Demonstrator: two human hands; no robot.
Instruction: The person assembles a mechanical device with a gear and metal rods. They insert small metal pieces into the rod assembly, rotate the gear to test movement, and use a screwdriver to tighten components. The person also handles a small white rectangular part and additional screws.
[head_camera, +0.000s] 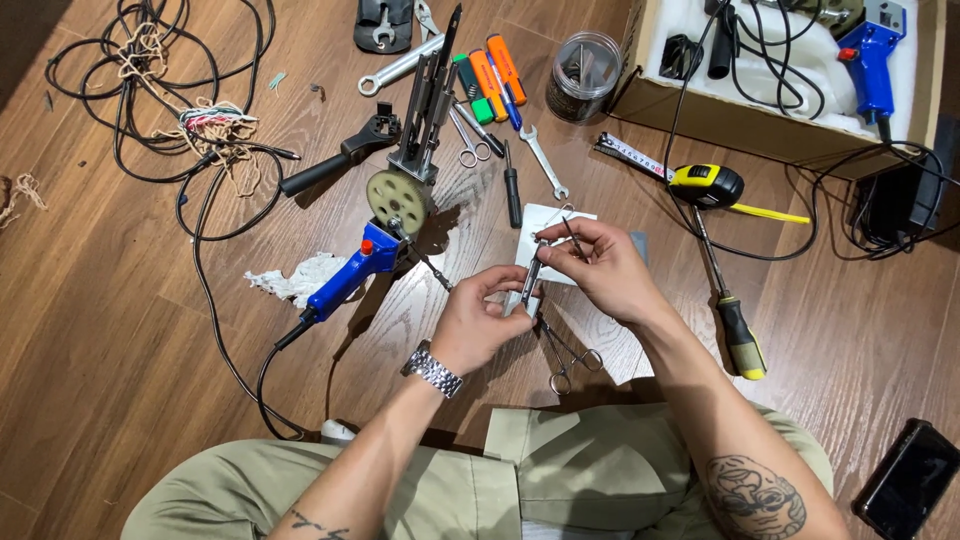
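Tweezers (531, 275), slim and metallic, sit at frame centre, pinched by both hands: left hand (478, 325) fingers grasp the lower end, right hand (600, 268) fingers grasp the upper part. Beyond, a blue soldering gun (350, 280) lies on the wooden floor (100, 330), and 2 orange markers (497, 70) at the top.

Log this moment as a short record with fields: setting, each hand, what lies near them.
setting: wooden floor, person seated, tools spread around
left hand: grips the lower end of a slim metal tool; metal wristwatch on the wrist
right hand: pinches the upper end of the same tool
under the hands: white paper, steel forceps
left of the hands: blue-handled soldering gun with black cord
right of the hands: yellow tape measure, screwdriver
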